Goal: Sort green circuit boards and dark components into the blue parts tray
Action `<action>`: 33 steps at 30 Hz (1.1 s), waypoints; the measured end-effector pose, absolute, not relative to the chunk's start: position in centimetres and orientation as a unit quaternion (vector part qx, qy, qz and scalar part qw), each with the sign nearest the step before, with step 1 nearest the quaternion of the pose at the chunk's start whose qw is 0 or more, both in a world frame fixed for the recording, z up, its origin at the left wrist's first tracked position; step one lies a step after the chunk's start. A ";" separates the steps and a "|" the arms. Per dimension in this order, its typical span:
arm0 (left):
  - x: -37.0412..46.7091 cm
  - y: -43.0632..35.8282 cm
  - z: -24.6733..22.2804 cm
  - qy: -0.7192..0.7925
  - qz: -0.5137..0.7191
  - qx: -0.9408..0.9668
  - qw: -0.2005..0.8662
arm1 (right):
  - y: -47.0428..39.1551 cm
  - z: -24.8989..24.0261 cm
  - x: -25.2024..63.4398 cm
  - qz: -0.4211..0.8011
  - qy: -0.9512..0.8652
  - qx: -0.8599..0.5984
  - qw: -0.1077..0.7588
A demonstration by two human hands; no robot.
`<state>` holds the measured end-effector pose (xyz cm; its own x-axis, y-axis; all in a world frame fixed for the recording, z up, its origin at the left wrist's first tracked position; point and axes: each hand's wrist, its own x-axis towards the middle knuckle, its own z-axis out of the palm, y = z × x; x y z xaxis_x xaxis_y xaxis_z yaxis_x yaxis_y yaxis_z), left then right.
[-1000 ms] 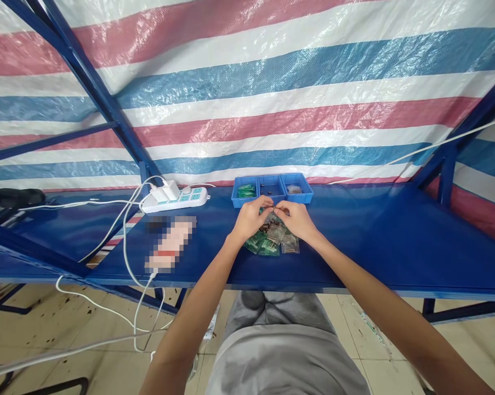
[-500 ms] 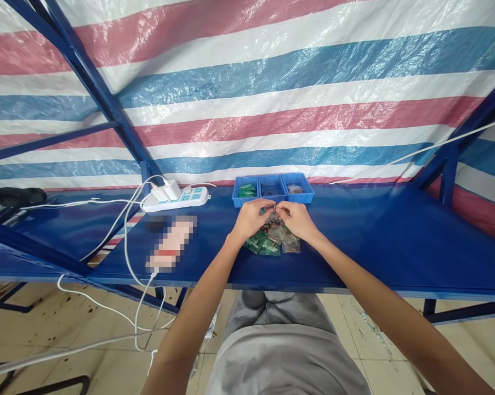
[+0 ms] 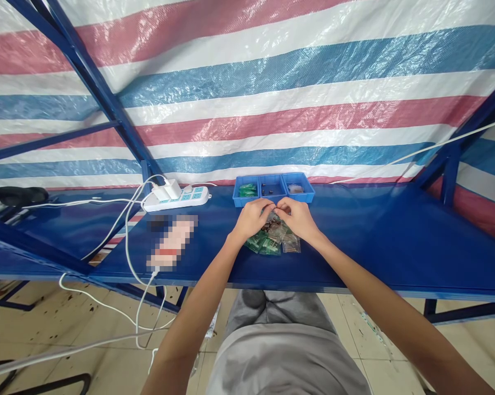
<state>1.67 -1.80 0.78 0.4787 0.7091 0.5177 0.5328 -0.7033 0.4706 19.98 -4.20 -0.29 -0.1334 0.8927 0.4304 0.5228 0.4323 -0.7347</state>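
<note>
My left hand [image 3: 252, 219] and my right hand [image 3: 295, 216] meet fingertip to fingertip over a small pile on the blue table. Both are closed in a pinch, and whatever sits between the fingers is too small to make out. Beneath them lie green packets [image 3: 265, 244], clear plastic bags [image 3: 290, 242] and small dark pieces [image 3: 274, 224], partly covered by my hands. Just behind stands a blue three-compartment tray [image 3: 274, 178]. Green packets [image 3: 248, 190] fill its left part, a few dark bits [image 3: 267, 192] lie in the middle, and pale clear items [image 3: 295, 188] in the right.
On the left are a white power strip [image 3: 177, 200] with plugged-in chargers, a blurred-out pinkish object [image 3: 174, 241] and white cables [image 3: 126, 241] hanging over the table edge. Blue metal posts [image 3: 107, 99] and a striped sheet [image 3: 280, 115] stand behind the table [image 3: 395, 241].
My right hand's fingers have shifted up slightly, while both hands stay together above the pile. The tray and packets look the same.
</note>
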 end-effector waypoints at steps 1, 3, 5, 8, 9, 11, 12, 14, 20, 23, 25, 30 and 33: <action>1.7 -1.9 0.8 0.368 0.353 0.851 0.125 | -4.3 -0.3 19.9 0.208 -0.723 -0.489 0.442; 1.7 -2.0 0.9 0.372 0.349 0.851 0.128 | -4.3 -0.2 19.8 0.199 -0.720 -0.490 0.450; 1.8 -2.0 0.9 0.373 0.350 0.850 0.128 | -4.3 0.0 19.8 0.189 -0.715 -0.491 0.460; 1.8 -2.1 1.0 0.373 0.345 0.852 0.128 | -4.4 0.2 19.7 0.187 -0.719 -0.485 0.462; 1.8 -2.1 1.0 0.374 0.339 0.854 0.128 | -4.5 0.2 19.7 0.188 -0.722 -0.482 0.459; 1.6 -2.0 1.1 0.380 0.328 0.856 0.119 | -4.7 0.3 19.7 0.193 -0.723 -0.480 0.457; 1.5 -1.9 1.2 0.388 0.330 0.854 0.110 | -4.8 0.3 19.7 0.195 -0.721 -0.482 0.458; 1.0 -1.7 1.3 0.410 0.352 0.837 0.088 | -4.8 0.3 19.9 0.204 -0.712 -0.488 0.461; -0.6 -1.0 1.5 0.480 0.385 0.788 0.040 | -1.1 2.4 20.3 0.171 -0.702 -0.508 0.470; -0.8 -1.0 1.4 0.489 0.360 0.794 0.025 | 2.1 3.8 20.1 0.210 -0.674 -0.531 0.469; -0.9 -1.0 1.2 0.495 0.343 0.798 0.019 | 3.1 3.9 20.3 0.238 -0.636 -0.548 0.488; -0.9 -0.9 0.9 0.508 0.280 0.814 0.023 | 0.1 1.1 22.1 0.246 -0.690 -0.500 0.462; -1.0 -0.7 0.7 0.506 0.248 0.825 0.040 | -2.3 -0.4 22.8 0.195 -0.729 -0.505 0.419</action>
<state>-1.00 -0.68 0.67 0.3655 0.8548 0.3685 0.8146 -0.4853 0.3177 22.77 -2.27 -0.39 -0.1396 0.8994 0.4143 0.5729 0.4146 -0.7070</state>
